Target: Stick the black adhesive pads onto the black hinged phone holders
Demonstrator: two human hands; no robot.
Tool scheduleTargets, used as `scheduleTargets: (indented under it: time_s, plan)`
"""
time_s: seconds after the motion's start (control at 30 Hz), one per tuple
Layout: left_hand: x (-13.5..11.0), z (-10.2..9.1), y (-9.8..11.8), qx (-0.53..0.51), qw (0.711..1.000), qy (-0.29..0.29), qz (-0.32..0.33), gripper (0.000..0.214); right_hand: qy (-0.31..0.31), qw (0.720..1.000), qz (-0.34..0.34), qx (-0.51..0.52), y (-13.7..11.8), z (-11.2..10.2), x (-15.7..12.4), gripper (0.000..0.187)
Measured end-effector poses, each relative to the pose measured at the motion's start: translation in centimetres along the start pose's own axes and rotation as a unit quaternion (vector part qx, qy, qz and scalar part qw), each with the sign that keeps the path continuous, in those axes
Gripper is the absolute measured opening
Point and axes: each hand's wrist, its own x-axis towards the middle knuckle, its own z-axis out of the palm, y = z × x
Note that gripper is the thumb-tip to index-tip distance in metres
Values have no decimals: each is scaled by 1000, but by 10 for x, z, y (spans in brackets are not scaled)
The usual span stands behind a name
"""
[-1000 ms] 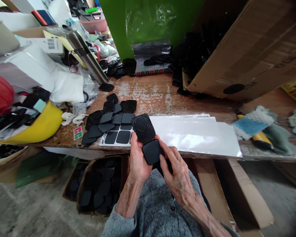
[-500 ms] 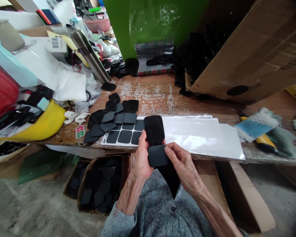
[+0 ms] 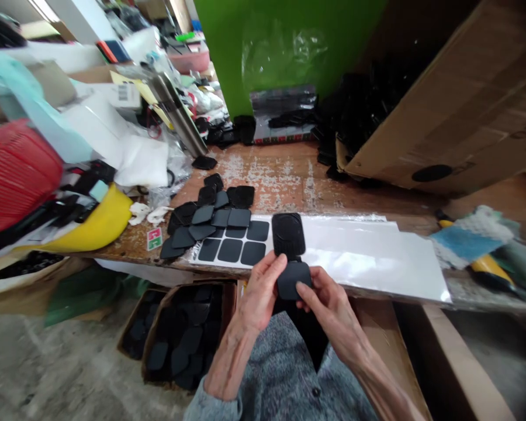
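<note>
A black two-panel plastic piece (image 3: 288, 235), with rounded corners and a narrow joint, is held between both hands at the bench's front edge. Its far panel has a raised pattern; the near panel is smooth and matt. My left hand (image 3: 258, 293) grips the left side by the joint. With the thumb on the smooth panel and fingers behind it, my right hand (image 3: 332, 305) pinches the right side. Beyond my left hand lies a sheet of black rounded-square stickers (image 3: 229, 250), partly covered by several loose black pieces (image 3: 202, 214). White sheets (image 3: 368, 251) lie to the right.
Below the bench stands a carton of black pieces (image 3: 188, 333). A large cardboard box (image 3: 438, 134) leans at the back right. A steel flask (image 3: 182, 117), a yellow container (image 3: 100, 225) and a red basket (image 3: 20, 175) crowd the left. A blue-and-white cloth (image 3: 469, 234) lies right.
My right thumb has moved from the smooth panel's upper right edge down onto its face. My left thumb has come down to the joint. The view has shifted slightly.
</note>
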Motion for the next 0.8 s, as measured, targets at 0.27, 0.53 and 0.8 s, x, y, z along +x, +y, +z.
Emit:
scheduleTargets:
  time_s: [0.27, 0.53, 0.8]
  plan:
    - [-11, -3, -11, 112, 992, -24, 51, 25, 35, 998, 54, -1, 10, -7, -7, 32]
    - [-45, -28, -36, 84, 994, 41, 55, 31, 6, 994, 39, -100, 26, 4, -35, 41]
    - [-88, -69, -57, -2, 997, 69, 27, 24, -48, 988, 55, -133, 43, 33, -54, 28]
